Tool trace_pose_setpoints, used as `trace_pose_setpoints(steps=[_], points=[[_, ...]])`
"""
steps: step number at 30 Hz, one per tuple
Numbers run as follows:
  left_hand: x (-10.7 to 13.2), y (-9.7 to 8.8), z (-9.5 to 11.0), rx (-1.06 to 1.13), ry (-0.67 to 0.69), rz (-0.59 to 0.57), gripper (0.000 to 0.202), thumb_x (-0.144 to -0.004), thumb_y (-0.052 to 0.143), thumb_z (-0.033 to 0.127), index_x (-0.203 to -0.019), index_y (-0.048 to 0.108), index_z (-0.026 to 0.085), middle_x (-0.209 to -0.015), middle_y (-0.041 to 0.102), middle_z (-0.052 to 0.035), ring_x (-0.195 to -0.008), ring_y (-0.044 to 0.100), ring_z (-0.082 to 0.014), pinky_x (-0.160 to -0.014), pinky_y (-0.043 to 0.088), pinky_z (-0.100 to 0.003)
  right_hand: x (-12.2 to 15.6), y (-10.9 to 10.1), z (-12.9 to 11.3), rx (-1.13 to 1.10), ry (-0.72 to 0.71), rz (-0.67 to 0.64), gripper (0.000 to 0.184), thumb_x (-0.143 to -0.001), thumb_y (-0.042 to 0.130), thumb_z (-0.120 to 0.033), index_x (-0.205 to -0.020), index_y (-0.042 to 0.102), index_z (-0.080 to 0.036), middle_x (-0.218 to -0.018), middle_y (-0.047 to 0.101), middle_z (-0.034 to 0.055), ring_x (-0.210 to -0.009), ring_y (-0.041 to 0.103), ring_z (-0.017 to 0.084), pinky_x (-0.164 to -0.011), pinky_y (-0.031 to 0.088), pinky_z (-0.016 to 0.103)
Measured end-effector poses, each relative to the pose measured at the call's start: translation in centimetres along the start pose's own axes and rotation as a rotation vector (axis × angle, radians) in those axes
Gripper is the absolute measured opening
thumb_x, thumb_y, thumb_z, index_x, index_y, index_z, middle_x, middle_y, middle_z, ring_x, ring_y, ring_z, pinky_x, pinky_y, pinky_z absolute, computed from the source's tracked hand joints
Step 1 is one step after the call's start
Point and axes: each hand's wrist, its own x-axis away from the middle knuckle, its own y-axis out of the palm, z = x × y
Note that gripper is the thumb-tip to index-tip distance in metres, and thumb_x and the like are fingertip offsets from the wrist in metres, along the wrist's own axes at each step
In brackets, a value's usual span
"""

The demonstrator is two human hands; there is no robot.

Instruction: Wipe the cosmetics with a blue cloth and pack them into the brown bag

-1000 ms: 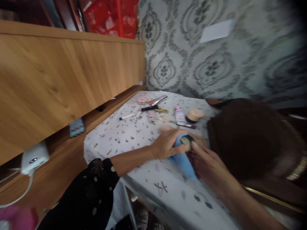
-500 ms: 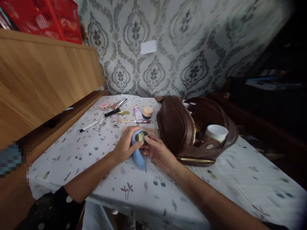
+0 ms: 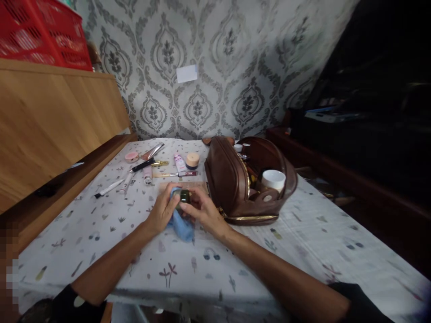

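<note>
Between my hands is a small dark green jar (image 3: 185, 196), held above the patterned tablecloth. My left hand (image 3: 160, 211) is closed around a light blue cloth (image 3: 182, 230) pressed against the jar's left side, and the cloth's loose end hangs below. My right hand (image 3: 206, 214) grips the jar from the right with thumb and fingers. Some of the fingers are hidden behind the jar and cloth. Just to the right stands a brown leather bag (image 3: 224, 179), unzipped, with a white jar (image 3: 273, 181) in its opening.
Behind my hands lie a peach jar with a dark base (image 3: 192, 160), a small pink-white tube (image 3: 179, 162), a pink compact (image 3: 131, 156), a black tube (image 3: 143, 164) and several brushes. A wooden cabinet (image 3: 60, 107) borders the left, carrying a red basket (image 3: 63, 40).
The view has shifted right, so everything sits further left. The jar has turned in my hands, its dark green side now showing. Both hands keep hold of it with the cloth.
</note>
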Motion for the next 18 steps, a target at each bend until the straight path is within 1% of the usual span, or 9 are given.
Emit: trace_pose_setpoints(steps=[2,4,6,8,10,13,14,16,18], points=[[-0.1,0.1,0.1,0.048,-0.004,0.012,0.051,-0.098,0.03,0.058,-0.114,0.055,0.016,-0.108,0.066,-0.0089,-0.098,0.061,-0.0213,-0.094,0.046,-0.033,0.2,-0.1,0.1,0.135,-0.102,0.016,0.046,-0.079,0.071,-0.05,-0.11,0.054,-0.021,-0.093,0.063,0.0025,-0.08,0.061,0.016,-0.07,0.051,0.029],[-0.3,0.2,0.1,0.092,-0.031,0.022,0.055,-0.097,0.03,0.06,-0.11,0.059,0.016,-0.112,0.067,-0.0096,-0.106,0.06,-0.0227,-0.1,0.045,-0.035,0.5,-0.2,-0.1,0.299,-0.184,0.028,0.046,-0.081,0.071,-0.043,-0.117,0.054,-0.02,-0.102,0.064,0.0046,-0.09,0.061,0.018,-0.082,0.051,0.033],[-0.4,0.2,0.1,0.132,-0.083,0.033,0.06,-0.095,0.029,0.064,-0.108,0.062,0.015,-0.114,0.068,-0.0096,-0.112,0.058,-0.0242,-0.105,0.043,-0.037,0.9,-0.2,-0.3,0.466,-0.254,0.022,0.048,-0.082,0.072,-0.037,-0.123,0.053,-0.021,-0.109,0.063,0.0061,-0.099,0.061,0.02,-0.088,0.05,0.035],[-0.5,0.3,0.0,0.151,-0.151,0.036,0.065,-0.094,0.028,0.067,-0.107,0.065,0.015,-0.116,0.069,-0.0098,-0.117,0.057,-0.0255,-0.11,0.041,-0.04,1.2,-0.3,-0.6,0.635,-0.308,0.01,0.051,-0.083,0.072,-0.032,-0.129,0.052,-0.022,-0.116,0.061,0.0079,-0.105,0.059,0.022,-0.092,0.05,0.037],[-0.5,0.3,-0.1,0.144,-0.225,0.048,0.069,-0.092,0.029,0.07,-0.106,0.066,0.014,-0.118,0.069,-0.0102,-0.122,0.056,-0.0267,-0.114,0.037,-0.042,1.3,-0.3,-0.8,0.799,-0.334,-0.009,0.052,-0.086,0.069,-0.031,-0.134,0.049,-0.024,-0.12,0.057,0.0099,-0.106,0.059,0.023,-0.09,0.052,0.037],[-0.4,0.3,-0.1,0.131,-0.335,0.108,0.069,-0.086,0.038,0.073,-0.107,0.067,0.014,-0.126,0.067,-0.0112,-0.129,0.052,-0.0288,-0.118,0.031,-0.044,1.4,-0.5,-1.2,1.026,-0.327,-0.03,0.05,-0.091,0.061,-0.028,-0.139,0.047,-0.026,-0.121,0.054,0.011,-0.099,0.061,0.022,-0.08,0.055,0.035],[-0.4,0.3,0.1,0.148,-0.363,0.132,0.068,-0.084,0.044,0.073,-0.108,0.067,0.015,-0.127,0.066,-0.0113,-0.13,0.051,-0.0293,-0.118,0.032,-0.044,1.3,-0.5,-1.3,1.09,-0.322,-0.03,0.05,-0.091,0.059,-0.027,-0.14,0.046,-0.027,-0.121,0.053,0.0109,-0.096,0.061,0.022,-0.076,0.056,0.034],[-0.5,0.2,0.6,0.22,-0.378,0.151,0.063,-0.082,0.053,0.07,-0.11,0.067,0.016,-0.125,0.067,-0.0106,-0.127,0.054,-0.0294,-0.114,0.038,-0.042,1.4,-0.7,-1.7,1.179,-0.321,-0.017,0.051,-0.092,0.056,-0.024,-0.142,0.044,-0.03,-0.122,0.052,0.0109,-0.092,0.061,0.022,-0.069,0.056,0.033],[-0.7,-0.1,1.4,0.302,-0.348,0.133,0.055,-0.081,0.059,0.065,-0.108,0.066,0.016,-0.114,0.071,-0.0085,-0.114,0.061,-0.0274,-0.104,0.047,-0.038,1.5,-0.8,-2.3,1.191,-0.342,0.001,0.051,-0.093,0.053,-0.022,-0.142,0.043,-0.031,-0.122,0.051,0.0106,-0.093,0.061,0.022,-0.067,0.056,0.032]])
